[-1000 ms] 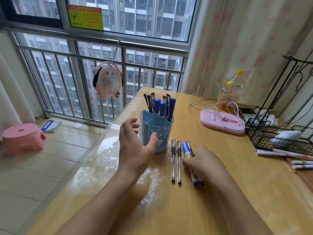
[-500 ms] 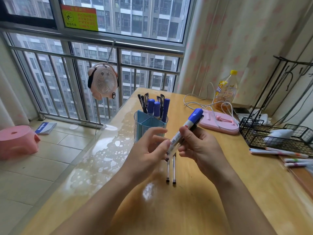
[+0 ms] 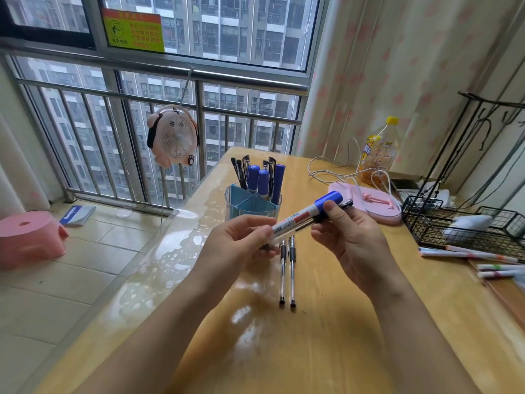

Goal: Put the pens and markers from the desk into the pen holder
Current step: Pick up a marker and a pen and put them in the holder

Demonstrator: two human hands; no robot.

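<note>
A blue pen holder (image 3: 250, 204) stands on the wooden desk (image 3: 326, 336), with several dark pens and blue-capped markers upright in it. In front of it I hold a white marker with a blue cap (image 3: 305, 216) in the air, tilted up to the right, together with a black pen (image 3: 345, 205) just behind it. My left hand (image 3: 238, 245) pinches the marker's lower end. My right hand (image 3: 352, 237) grips the cap end and the black pen. Two clear pens (image 3: 287, 275) lie side by side on the desk below my hands.
A pink phone stand (image 3: 369, 206) with a white cable lies behind my right hand. A black wire basket (image 3: 454, 228) and several more markers (image 3: 468, 253) sit at the right edge. A yellow-capped bottle (image 3: 379, 150) stands at the back. A small fan (image 3: 173, 136) hangs on the railing.
My right hand picked the blue-capped marker and a black pen off the desk and raised them. My left hand left the holder and took the marker's lower end.
</note>
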